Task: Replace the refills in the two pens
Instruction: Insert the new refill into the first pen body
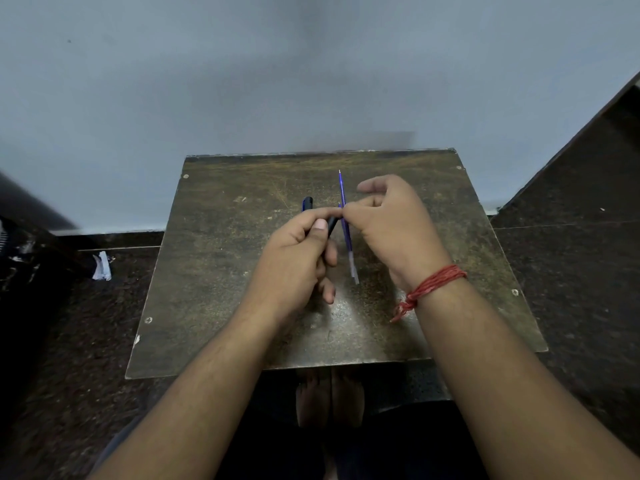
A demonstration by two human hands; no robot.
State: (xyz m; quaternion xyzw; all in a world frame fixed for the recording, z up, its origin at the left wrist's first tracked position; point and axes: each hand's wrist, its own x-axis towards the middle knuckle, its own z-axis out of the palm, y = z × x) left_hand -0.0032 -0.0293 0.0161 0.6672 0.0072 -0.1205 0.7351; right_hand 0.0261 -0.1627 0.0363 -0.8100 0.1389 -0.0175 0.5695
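My left hand (298, 258) is closed around a black pen (332, 226) that slants up to the right over the small table (214, 271). Thumb and forefinger of my right hand (391, 230) pinch the pen's front end, where a thin blue tip (338, 204) pokes out between the fingertips. A dark blue and black pen end (307, 202) shows just behind my left fingers; whether it lies on the table or is held I cannot tell. A long blue refill (346, 230) lies on the table between my hands, its point toward the wall.
The worn brown table stands against a pale blue wall (311, 81). Dark speckled floor (571, 271) surrounds it. A crumpled white scrap (103, 266) lies on the floor at the left. A red thread band (433, 285) circles my right wrist. Bare feet (329, 396) show below the table's near edge.
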